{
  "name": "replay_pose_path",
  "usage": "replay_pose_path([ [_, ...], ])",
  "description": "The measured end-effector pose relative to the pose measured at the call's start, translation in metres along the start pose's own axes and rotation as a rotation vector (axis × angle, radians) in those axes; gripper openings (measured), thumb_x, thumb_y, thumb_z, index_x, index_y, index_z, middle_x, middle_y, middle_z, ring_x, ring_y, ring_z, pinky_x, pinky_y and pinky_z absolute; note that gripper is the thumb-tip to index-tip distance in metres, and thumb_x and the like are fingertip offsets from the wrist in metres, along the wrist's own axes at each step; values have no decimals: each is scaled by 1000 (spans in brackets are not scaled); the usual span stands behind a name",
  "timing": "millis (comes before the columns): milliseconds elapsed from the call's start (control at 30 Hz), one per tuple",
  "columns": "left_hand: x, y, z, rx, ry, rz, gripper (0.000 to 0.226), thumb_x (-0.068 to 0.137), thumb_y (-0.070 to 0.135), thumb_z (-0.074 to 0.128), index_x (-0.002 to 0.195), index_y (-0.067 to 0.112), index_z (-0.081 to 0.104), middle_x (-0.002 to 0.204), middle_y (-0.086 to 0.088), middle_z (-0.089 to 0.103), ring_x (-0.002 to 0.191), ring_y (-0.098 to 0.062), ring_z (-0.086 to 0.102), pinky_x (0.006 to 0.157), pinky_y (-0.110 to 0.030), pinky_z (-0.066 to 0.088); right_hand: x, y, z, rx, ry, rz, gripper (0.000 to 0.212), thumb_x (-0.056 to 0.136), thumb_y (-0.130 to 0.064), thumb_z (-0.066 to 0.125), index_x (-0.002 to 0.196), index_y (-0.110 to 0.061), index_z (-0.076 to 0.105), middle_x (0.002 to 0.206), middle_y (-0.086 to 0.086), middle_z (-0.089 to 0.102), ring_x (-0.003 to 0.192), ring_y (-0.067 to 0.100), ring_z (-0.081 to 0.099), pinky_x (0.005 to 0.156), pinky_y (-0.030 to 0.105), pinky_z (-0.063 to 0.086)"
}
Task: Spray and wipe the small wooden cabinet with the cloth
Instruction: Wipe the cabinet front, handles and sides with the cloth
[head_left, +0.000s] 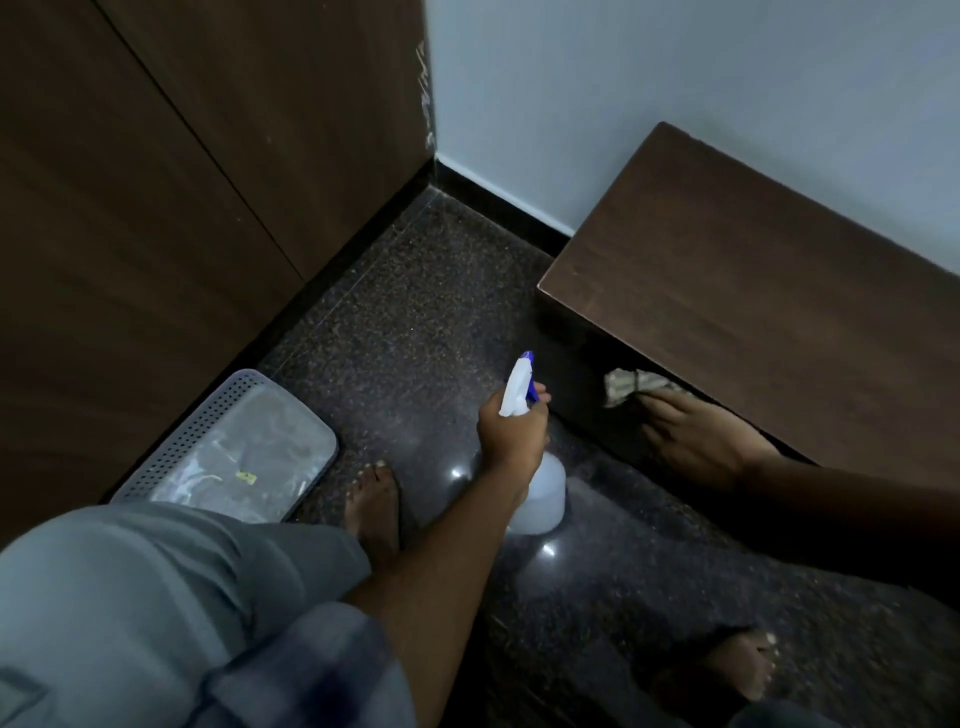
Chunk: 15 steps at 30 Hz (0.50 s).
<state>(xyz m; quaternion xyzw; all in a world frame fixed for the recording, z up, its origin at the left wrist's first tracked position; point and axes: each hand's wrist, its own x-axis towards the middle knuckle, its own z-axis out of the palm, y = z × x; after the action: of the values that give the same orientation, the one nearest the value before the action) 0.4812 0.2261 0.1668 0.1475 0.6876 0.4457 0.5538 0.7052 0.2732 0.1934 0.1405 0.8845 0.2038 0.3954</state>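
Observation:
The small wooden cabinet (769, 312) stands at the right against the pale wall, seen from above with its dark top facing me. My left hand (511, 431) grips a white spray bottle (537, 488) with a blue trigger, its nozzle aimed up and to the right, toward the cabinet's shaded front side. My right hand (696, 441) presses a light patterned cloth (631, 387) against that front side, just under the top's edge. Most of the cloth is hidden by the overhang and shadow.
A grey perforated plastic basket (208, 447) with clear plastic inside sits on the speckled dark floor (415, 322) at the left, beside a tall brown wardrobe (156, 182). My bare feet (371, 509) rest on the floor, one near the basket, one at the lower right.

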Motion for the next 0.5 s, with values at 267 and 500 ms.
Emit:
replay_pose_path([
  [267,-10,-10,-4,32,-2,8,49,86,1,62,127,27,71,98,4,77,73,-12,69,67,-27,57,103,19,-63,-21,81,180,50,106,-20,33,154,-3,34,160,22,31,153,39,17,125,52,3],
  [500,4,-7,-16,51,-25,28,39,86,-5,58,111,20,76,91,-1,75,64,-14,60,55,-24,50,46,32,-41,-30,160,96,45,98,-14,35,126,2,66,134,21,63,140,37,44,125,49,17],
])
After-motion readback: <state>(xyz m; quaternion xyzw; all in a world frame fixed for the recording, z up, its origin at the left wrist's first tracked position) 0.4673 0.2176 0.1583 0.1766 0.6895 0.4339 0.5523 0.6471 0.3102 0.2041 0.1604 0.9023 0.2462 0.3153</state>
